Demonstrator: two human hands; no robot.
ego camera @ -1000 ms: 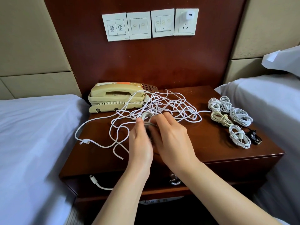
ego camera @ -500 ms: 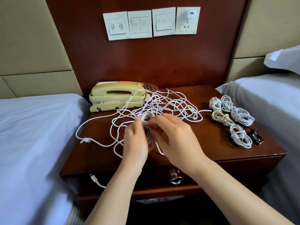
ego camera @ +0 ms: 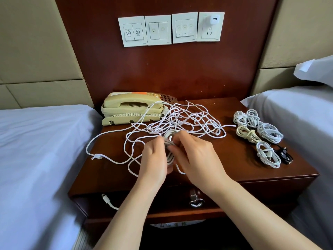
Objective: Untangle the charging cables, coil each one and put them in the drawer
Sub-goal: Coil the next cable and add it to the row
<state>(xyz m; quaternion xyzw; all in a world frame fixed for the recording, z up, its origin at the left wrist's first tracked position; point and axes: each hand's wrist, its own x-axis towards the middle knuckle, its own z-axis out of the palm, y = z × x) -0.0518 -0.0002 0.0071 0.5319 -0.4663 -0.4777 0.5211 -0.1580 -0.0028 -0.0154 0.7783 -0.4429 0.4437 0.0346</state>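
Note:
A tangle of white charging cables (ego camera: 182,121) sprawls over the middle of the wooden nightstand (ego camera: 225,165). Above its near part my left hand (ego camera: 155,159) and my right hand (ego camera: 194,157) hold a half-wound white coil (ego camera: 170,141) between them, fingers pinching its loops. A loose tail (ego camera: 180,169) hangs from the coil. Several finished coils (ego camera: 259,134) lie on the right side, with a small black cable (ego camera: 283,155) beside them. The drawer (ego camera: 234,193) below stands slightly open; a white plug (ego camera: 106,199) hangs out at its left.
A beige telephone (ego camera: 131,109) stands at the nightstand's back left, some cable draped over it. Beds with white sheets flank the nightstand, left (ego camera: 36,159) and right (ego camera: 295,112). Wall switches and a socket with a charger (ego camera: 214,20) are above.
Both hands stayed over the coil; the right hand's fingers shifted round the loops while winding, and the loose tail below the hands has grown shorter.

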